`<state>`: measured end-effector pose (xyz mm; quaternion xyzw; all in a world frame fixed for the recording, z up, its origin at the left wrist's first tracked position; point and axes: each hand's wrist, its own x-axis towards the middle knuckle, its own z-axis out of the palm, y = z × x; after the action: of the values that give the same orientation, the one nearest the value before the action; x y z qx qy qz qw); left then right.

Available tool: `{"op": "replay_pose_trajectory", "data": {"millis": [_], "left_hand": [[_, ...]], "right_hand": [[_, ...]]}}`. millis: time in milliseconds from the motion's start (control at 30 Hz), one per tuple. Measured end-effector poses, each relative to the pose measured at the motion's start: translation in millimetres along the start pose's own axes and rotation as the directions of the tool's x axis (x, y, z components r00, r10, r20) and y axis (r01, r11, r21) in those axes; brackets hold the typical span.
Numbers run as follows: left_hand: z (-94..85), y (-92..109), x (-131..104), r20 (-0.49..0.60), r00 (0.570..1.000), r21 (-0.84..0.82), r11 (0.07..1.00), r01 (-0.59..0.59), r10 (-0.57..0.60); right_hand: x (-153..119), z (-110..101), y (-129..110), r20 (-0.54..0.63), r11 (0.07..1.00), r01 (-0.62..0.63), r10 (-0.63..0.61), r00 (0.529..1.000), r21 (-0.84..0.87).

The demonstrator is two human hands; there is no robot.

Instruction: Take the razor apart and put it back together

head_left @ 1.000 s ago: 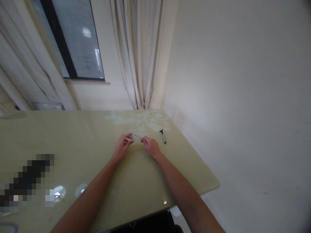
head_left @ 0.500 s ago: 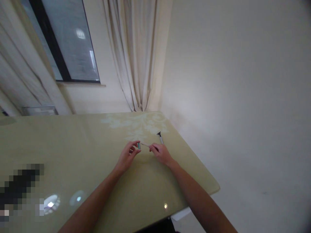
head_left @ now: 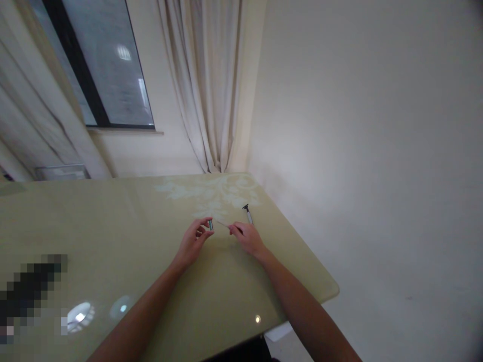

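Observation:
My left hand pinches a small razor cartridge between thumb and fingertips, its striped face turned to the right. My right hand is closed around the end of a thin, pale stick; whether its tip carries bristles is too small to tell. The stick points left at the cartridge, with a small gap between them. Just beyond my right hand lies a razor handle, grey with a black T-shaped top, its lower end hidden behind the hand.
Both hands are over a glossy pale green table, whose right edge slants along the wall. Curtains hang behind it beside a window. A blurred-out dark shape is at the left.
My left hand has shifted slightly left with the cartridge. The stick in my right hand has also moved a little left, and the gap between tip and cartridge is slightly wider.

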<state>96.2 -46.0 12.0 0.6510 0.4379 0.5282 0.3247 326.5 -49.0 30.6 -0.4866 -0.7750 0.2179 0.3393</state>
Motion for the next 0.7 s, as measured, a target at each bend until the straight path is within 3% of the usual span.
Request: {"op": "replay_pose_trajectory", "data": {"millis": [133,267,400,533,700], "left_hand": [[-0.7,0.6,0.9,-0.002,1.000,0.012,1.000,-0.002,0.002],[0.1,1.7,0.5,0.008,1.000,0.027,1.000,-0.007,0.007],[2.3,-0.1,-0.6,0.012,1.000,0.030,0.999,-0.027,0.027],[3.1,-2.8,-0.8,0.023,0.999,0.049,0.998,-0.046,0.045],[0.5,-3.5,-0.9,0.021,0.999,0.069,0.997,-0.040,0.038]], "right_hand": [[-0.3,1.9,-1.8,0.088,0.998,0.061,-0.063,0.994,0.028],[-0.6,2.5,-4.2,-0.018,0.999,-0.007,0.006,1.000,-0.052],[-1.2,3.6,-4.8,0.045,0.998,0.054,-0.053,0.998,-0.018],[-0.5,7.6,-4.9,-0.040,0.998,0.008,-0.010,0.999,-0.064],[3.8,7.9,-0.5,-0.035,0.998,0.004,-0.006,0.999,-0.059]]}}
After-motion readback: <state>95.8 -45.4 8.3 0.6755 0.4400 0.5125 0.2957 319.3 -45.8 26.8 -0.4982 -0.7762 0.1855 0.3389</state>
